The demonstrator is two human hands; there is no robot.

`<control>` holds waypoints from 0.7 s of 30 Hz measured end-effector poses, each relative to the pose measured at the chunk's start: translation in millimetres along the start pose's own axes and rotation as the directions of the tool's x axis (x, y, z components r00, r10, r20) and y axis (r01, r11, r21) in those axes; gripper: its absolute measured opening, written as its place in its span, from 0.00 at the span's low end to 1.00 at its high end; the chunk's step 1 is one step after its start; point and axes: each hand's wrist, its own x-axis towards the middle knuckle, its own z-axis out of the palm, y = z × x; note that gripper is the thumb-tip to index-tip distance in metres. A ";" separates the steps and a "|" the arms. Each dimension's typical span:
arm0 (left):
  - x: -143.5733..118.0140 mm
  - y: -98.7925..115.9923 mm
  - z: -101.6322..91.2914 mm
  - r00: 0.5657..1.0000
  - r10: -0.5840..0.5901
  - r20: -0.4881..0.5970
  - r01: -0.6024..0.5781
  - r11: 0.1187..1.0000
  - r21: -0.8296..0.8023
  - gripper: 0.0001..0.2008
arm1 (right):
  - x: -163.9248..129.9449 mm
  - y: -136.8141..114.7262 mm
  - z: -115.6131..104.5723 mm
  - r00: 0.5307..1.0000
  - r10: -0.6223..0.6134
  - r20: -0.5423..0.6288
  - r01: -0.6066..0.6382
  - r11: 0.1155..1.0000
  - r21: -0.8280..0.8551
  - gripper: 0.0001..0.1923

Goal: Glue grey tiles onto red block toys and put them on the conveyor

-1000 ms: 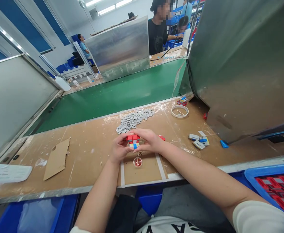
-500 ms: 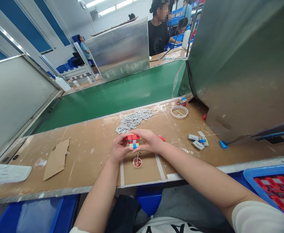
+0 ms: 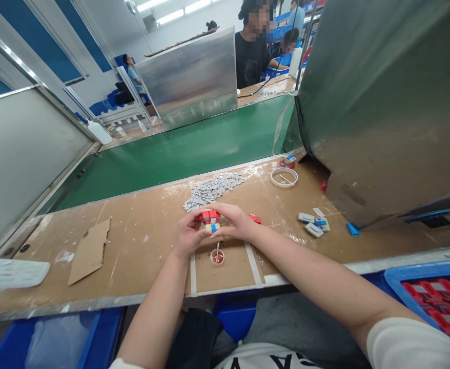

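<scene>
Between my two hands is a small red block-like piece (image 3: 210, 217) with a white, yellow and blue lower part. My left hand (image 3: 189, 234) grips its left side, fingers and thumb closed around it. On the other side, my right hand (image 3: 236, 222) also holds it, thumb underneath and fingers over the top. Just below the hands stands a small cup of red liquid (image 3: 217, 258) with a thin stick in it. Beyond them lies a heap of small grey pieces (image 3: 209, 192). Another red piece (image 3: 254, 219) rests partly behind my right hand.
A white ring (image 3: 284, 178) and a red and blue piece (image 3: 288, 161) lie at the back right. Several small white boxes (image 3: 314, 230) sit nearer. Cardboard (image 3: 90, 251) lies left. A blue crate (image 3: 397, 279) holds red pieces. A green conveyor (image 3: 194, 146) runs behind; a co-worker (image 3: 250, 56) stands beyond.
The held piece has tipped slightly and dropped a little between my fingers, both hands still on it. Everything else looks the same.
</scene>
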 end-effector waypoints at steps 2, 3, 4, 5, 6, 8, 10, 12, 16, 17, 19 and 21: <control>-0.1 0.4 -0.5 1.000 0.023 -0.015 -0.022 0.999 0.042 0.28 | 0.3 5.2 -1.4 1.000 -0.011 0.007 0.012 1.000 -0.008 0.41; -0.3 1.1 -1.5 0.999 0.039 -0.015 -0.038 0.996 0.079 0.28 | 0.7 7.8 -3.2 1.000 -0.026 0.016 0.027 0.999 -0.023 0.41; -0.5 2.1 -2.9 0.998 0.056 -0.009 -0.054 0.990 0.131 0.28 | 1.1 10.3 -5.8 0.999 -0.043 0.032 0.044 0.998 -0.045 0.41; -0.6 3.5 -4.6 0.997 0.073 0.006 -0.072 0.978 0.195 0.28 | 1.5 12.6 -9.0 0.997 -0.055 0.055 0.059 0.996 -0.073 0.40; -0.7 5.3 -6.4 0.996 0.090 0.029 -0.094 0.959 0.269 0.27 | 1.9 14.5 -12.5 0.994 -0.064 0.085 0.072 0.992 -0.105 0.38; -0.3 8.9 -9.5 0.988 0.125 0.091 -0.151 0.898 0.414 0.25 | 2.4 17.4 -19.5 0.987 -0.067 0.146 0.092 0.981 -0.174 0.34; 1.0 12.0 -11.0 0.973 0.162 0.165 -0.225 0.828 0.514 0.23 | 2.4 19.2 -24.3 0.979 -0.055 0.195 0.101 0.967 -0.235 0.33; 2.4 13.7 -10.9 0.952 0.191 0.237 -0.295 0.772 0.563 0.21 | 2.0 20.5 -25.9 0.971 -0.044 0.235 0.110 0.955 -0.276 0.34; 3.4 15.8 -9.9 0.934 0.185 0.304 -0.338 0.730 0.594 0.19 | 0.5 23.2 -23.0 0.961 -0.040 0.275 0.130 0.940 -0.317 0.36; 3.1 16.5 -9.8 0.937 0.173 0.304 -0.329 0.732 0.597 0.19 | 0.0 24.0 -22.1 0.962 -0.038 0.269 0.128 0.938 -0.322 0.35; 2.4 18.3 -9.8 0.942 0.158 0.298 -0.313 0.738 0.598 0.19 | -1.1 25.3 -20.8 0.967 -0.039 0.253 0.123 0.937 -0.326 0.35; 1.8 20.1 -9.7 0.945 0.148 0.292 -0.301 0.742 0.599 0.19 | -2.0 25.9 -20.4 0.969 -0.043 0.242 0.123 0.937 -0.326 0.35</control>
